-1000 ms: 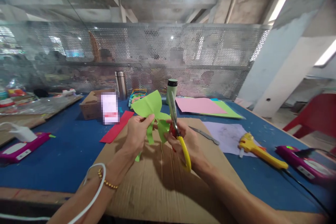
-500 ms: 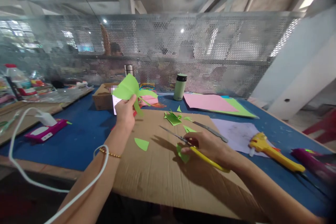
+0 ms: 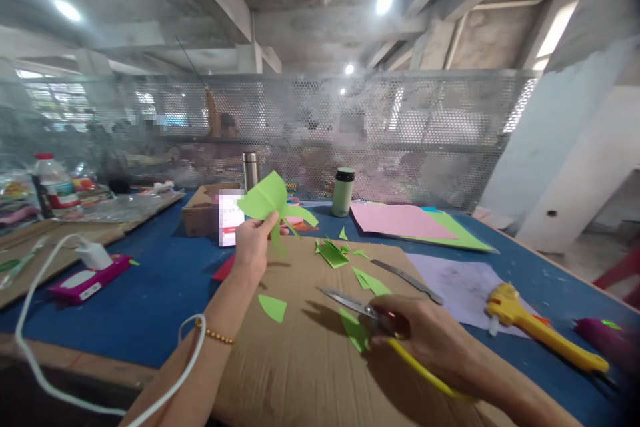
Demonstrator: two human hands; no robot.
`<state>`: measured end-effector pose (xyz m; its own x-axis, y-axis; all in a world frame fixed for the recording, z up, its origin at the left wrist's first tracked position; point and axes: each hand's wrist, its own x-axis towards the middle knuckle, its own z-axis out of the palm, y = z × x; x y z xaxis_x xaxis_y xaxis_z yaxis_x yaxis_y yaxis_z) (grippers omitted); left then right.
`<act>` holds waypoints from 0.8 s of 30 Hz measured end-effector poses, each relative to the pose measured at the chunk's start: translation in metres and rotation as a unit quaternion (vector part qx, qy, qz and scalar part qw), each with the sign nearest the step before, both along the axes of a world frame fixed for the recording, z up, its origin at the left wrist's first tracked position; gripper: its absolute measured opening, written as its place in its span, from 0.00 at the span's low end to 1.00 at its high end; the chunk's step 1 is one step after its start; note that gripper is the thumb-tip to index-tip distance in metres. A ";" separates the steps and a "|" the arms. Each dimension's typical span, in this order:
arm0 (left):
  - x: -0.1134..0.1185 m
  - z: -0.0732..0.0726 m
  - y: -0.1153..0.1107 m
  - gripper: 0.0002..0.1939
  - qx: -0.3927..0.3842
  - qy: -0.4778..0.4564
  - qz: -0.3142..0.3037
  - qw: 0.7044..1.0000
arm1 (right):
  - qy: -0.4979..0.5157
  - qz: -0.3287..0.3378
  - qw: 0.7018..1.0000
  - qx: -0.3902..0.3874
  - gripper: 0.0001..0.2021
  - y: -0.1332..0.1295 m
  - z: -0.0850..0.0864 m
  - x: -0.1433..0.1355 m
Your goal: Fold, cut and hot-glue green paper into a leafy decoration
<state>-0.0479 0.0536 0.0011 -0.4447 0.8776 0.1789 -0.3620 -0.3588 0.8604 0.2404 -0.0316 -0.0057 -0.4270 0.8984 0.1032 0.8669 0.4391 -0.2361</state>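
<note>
My left hand (image 3: pixel 254 241) pinches a cut green paper piece (image 3: pixel 267 197) with leaf-like lobes, raised over the far left part of a cardboard sheet (image 3: pixel 290 380). In my right hand (image 3: pixel 410 333) is a pair of scissors (image 3: pixel 350 301) with yellow handles, held low over the cardboard with the blades pointing left. Beneath the scissors lies a green paper scrap (image 3: pixel 354 330). Another green scrap (image 3: pixel 273 308) rests between my hands, and a folded green piece (image 3: pixel 333 253) sits farther back among small offcuts. A grey craft knife (image 3: pixel 407 280) lies beyond my right hand.
A yellow glue gun (image 3: pixel 545 333) lies at right by lilac paper (image 3: pixel 450 280). Pink paper (image 3: pixel 400 219) and a green tumbler (image 3: pixel 343 193) are at the back. At left are a cardboard box (image 3: pixel 205 210), a lit phone (image 3: pixel 229 220) and a magenta power strip (image 3: pixel 90 280) with a white cable.
The view has tilted up, so the table sits lower in the picture. My left hand with the green paper has shifted slightly right; the scissors look more closed than before.
</note>
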 end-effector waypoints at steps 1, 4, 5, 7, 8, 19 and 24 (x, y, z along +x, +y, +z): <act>0.000 0.000 0.000 0.19 -0.003 -0.001 -0.004 1.000 | 0.002 0.004 1.000 0.006 0.03 0.001 0.003 -0.010; -0.003 0.000 0.001 0.19 0.009 -0.004 0.001 1.000 | -0.002 0.025 0.998 0.065 0.07 0.012 0.012 -0.045; -0.004 0.001 0.001 0.18 0.017 -0.005 0.006 1.000 | 0.006 0.041 0.996 0.079 0.09 0.019 0.012 -0.057; -0.007 0.002 0.001 0.18 0.035 -0.005 0.018 0.999 | 0.018 0.073 0.992 0.106 0.10 0.036 0.008 -0.083; -0.008 0.003 0.002 0.18 0.040 -0.006 0.024 0.999 | 0.018 0.078 0.991 0.107 0.09 0.044 0.004 -0.096; -0.010 0.006 0.004 0.18 0.048 -0.053 0.029 0.997 | -0.006 0.071 0.987 0.143 0.14 0.059 0.006 -0.095; -0.008 0.010 -0.002 0.17 0.059 -0.048 0.021 0.997 | -0.040 0.013 0.987 0.153 0.16 0.041 -0.034 -0.023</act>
